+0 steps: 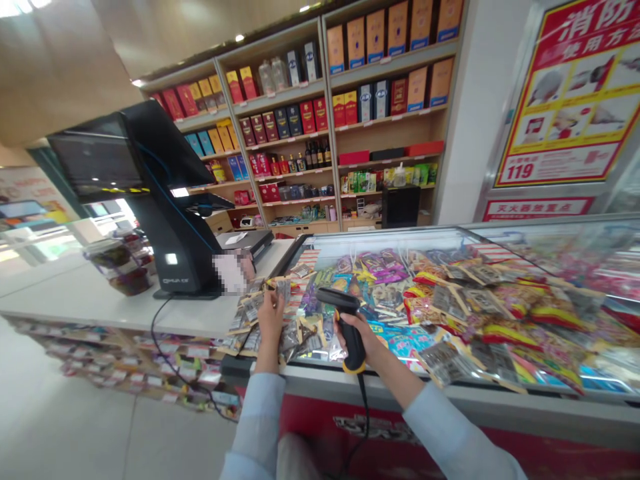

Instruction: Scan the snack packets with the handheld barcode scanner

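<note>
My right hand (364, 335) is wrapped around the grip of a black and yellow barcode scanner (354, 343). The scanner's head points left, above the freezer's glass top, and its cable hangs down in front. To the left, my left hand (271, 316) has its fingers closed at the edge of a snack packet (283, 288) with a tan border. More brown and tan packets (245, 320) lie in a pile around that hand. On the right of the glass, red and yellow snack bags (525, 313) are heaped together with clear packets (449, 362).
A black checkout terminal (175, 220) stands on the white counter (60, 300) at left, beside stacked tubs (123, 263). Colourful packs show through the chest freezer's glass (350, 243). Shelves (330, 157) of boxes and bottles line the back wall. A cable (170, 363) droops off the counter.
</note>
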### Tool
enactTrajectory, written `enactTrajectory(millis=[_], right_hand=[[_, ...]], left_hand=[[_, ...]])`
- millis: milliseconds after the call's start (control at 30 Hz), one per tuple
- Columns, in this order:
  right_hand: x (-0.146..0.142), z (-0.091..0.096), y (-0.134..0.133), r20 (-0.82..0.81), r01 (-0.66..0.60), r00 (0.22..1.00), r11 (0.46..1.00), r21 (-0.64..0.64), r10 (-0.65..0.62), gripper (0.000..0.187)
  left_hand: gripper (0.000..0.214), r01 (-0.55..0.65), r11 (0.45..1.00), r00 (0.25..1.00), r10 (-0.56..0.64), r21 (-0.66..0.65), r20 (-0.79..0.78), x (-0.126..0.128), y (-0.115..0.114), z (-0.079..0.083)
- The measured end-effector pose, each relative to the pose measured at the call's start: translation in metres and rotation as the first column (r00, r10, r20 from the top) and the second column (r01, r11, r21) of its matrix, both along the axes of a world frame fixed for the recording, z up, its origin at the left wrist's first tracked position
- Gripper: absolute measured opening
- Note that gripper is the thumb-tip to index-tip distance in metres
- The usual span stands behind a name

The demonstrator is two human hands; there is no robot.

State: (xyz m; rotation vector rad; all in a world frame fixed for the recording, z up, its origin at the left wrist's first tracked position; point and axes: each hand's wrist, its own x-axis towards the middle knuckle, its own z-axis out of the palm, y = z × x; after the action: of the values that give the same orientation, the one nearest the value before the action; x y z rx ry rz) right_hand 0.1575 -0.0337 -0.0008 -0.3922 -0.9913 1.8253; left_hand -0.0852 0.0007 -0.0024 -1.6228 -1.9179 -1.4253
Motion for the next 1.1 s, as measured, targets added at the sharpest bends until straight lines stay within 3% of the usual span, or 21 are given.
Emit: enactTrajectory(millis=[167,300,367,467,533,600,700,800,867,967,1033,1100], right_hand=[[-0.002,0.001,0.004,-0.005,0.091,0.996,0.995,-0.026,-0.091,0.024],[0.009,0.011,0.001,-0.031,0.161,0.986,0.986,-0.033,-0.162,0.024],[0.023,0.019,-0.004,-0.044,0.185,0.981,0.982,-0.032,-0.186,0.025],[0.055,0.033,-0.013,-0.018,0.237,0.971,0.971,-0.025,-0.238,0.025],[0.082,0.042,-0.021,-0.005,0.287,0.958,0.958,-0.013,-0.287,0.025],[0.111,0.049,-0.027,-0.027,0.347,0.937,0.938,0.003,-0.347,0.023],[0.155,0.049,-0.034,-0.048,0.416,0.909,0.909,0.030,-0.415,0.021],[0.199,0.041,-0.040,-0.046,0.502,0.865,0.864,0.044,-0.500,0.021],[0.227,0.033,-0.041,-0.039,0.558,0.830,0.828,0.063,-0.556,0.021],[0.263,0.024,-0.042,-0.017,0.615,0.788,0.787,0.051,-0.615,0.022],[0.281,0.020,-0.043,-0.010,0.634,0.774,0.773,0.031,-0.634,0.023],[0.293,0.016,-0.043,-0.029,0.642,0.767,0.767,0.017,-0.641,0.023]], left_hand=[[0.021,-0.129,0.992,0.984,0.126,-0.017,-0.124,0.005,0.000,0.004],[0.029,-0.141,0.985,0.954,0.161,0.097,-0.253,0.014,-0.009,0.022],[0.031,-0.163,0.977,0.950,0.193,0.137,-0.245,0.029,-0.017,0.035],[0.027,-0.180,0.982,0.971,0.185,0.050,-0.151,0.071,-0.028,0.050],[0.022,-0.050,0.998,0.998,0.048,-0.037,-0.051,0.111,-0.034,0.052],[0.018,0.213,0.973,0.977,-0.210,-0.090,0.040,0.155,-0.038,0.046],[0.015,0.485,0.857,0.874,-0.475,-0.172,0.100,0.214,-0.041,0.027],[0.014,0.658,0.723,0.751,-0.650,-0.210,0.115,0.256,-0.046,0.009],[0.014,0.713,0.660,0.696,-0.708,-0.236,0.120,0.274,-0.050,0.000],[0.014,0.732,0.629,0.672,-0.731,-0.261,0.121,0.291,-0.053,-0.005],[0.015,0.719,0.642,0.682,-0.726,-0.266,0.090,0.298,-0.055,-0.006],[0.019,0.677,0.696,0.713,-0.700,-0.241,-0.020,0.303,-0.056,-0.007]])
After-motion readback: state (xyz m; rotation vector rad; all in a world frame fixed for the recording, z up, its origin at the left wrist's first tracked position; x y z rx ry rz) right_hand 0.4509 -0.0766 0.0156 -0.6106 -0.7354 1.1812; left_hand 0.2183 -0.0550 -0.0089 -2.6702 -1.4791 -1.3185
